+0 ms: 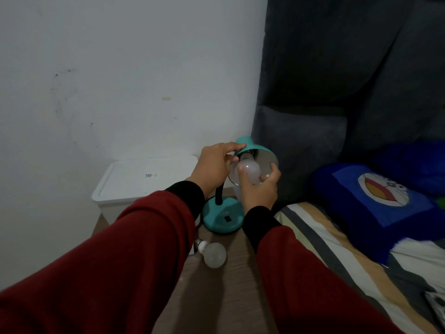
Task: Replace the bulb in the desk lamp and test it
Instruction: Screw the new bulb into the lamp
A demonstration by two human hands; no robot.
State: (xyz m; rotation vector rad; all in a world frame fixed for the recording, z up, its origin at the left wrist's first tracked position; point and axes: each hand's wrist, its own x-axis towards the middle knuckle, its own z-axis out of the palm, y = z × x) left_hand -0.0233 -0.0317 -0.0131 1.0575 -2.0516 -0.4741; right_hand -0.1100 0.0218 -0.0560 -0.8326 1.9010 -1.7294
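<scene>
A teal desk lamp (222, 213) stands on a wooden bedside table (231, 285), its round base near the table's far edge and close to the edge that runs along the bed (337, 249). Its black gooseneck rises to a teal shade (255, 150) tipped toward the camera, so the pale inside shows. The left hand (213, 165) grips the top and rim of the shade, fingers curled over it. The right hand (258, 189) is closed around a frosted white bulb (251, 169) seated in the mouth of the shade, thumb on one side and fingers on the other; its screw base sits at the socket, though how far in cannot be told. A second frosted bulb (213, 254) lies on its side on the table in front of the lamp base, metal cap pointing left. A white lidded box (144, 182) sits at the table's far left corner against the wall. Both arms wear dark red sleeves (120, 261) over black cuffs. A blue cartoon-cat pillow (375, 191) rests on the striped bedding.
</scene>
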